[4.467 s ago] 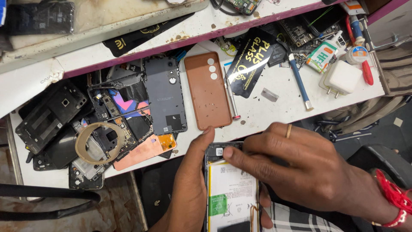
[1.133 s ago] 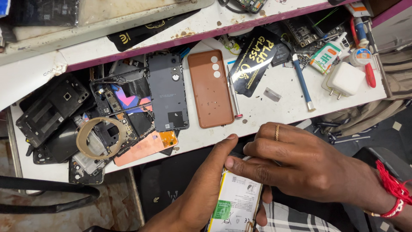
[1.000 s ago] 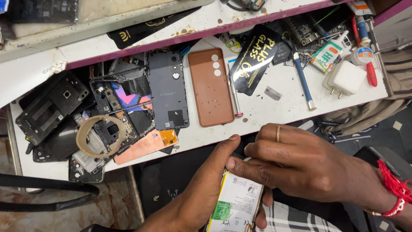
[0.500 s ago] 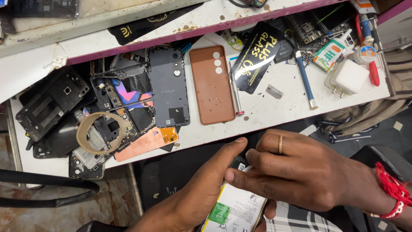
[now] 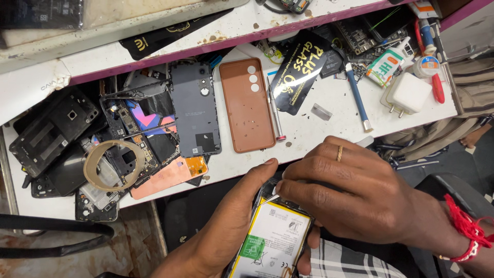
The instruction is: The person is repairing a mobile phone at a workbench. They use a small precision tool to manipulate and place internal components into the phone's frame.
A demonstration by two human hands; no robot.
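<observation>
My left hand (image 5: 231, 226) grips an opened phone (image 5: 270, 244) from below; its white battery with a green label faces up, held below the workbench edge. My right hand (image 5: 355, 195), with a ring on one finger and a red thread at the wrist, covers the phone's upper end. Its thumb and forefinger pinch a thin metal tool tip (image 5: 271, 197) against the top of the phone. Most of the phone's top is hidden under the right hand.
A white workbench (image 5: 309, 128) carries a brown phone back cover (image 5: 247, 105), a grey back cover (image 5: 195, 108), a pile of dismantled phone frames (image 5: 77, 144), a tape roll (image 5: 113, 164), a blue screwdriver (image 5: 356, 95), a white charger (image 5: 409, 95) and a black packet (image 5: 301, 67).
The phone has shifted lower and tilted in my left hand. My right hand slid from its side onto its top end, fingertips now pinching at the upper edge.
</observation>
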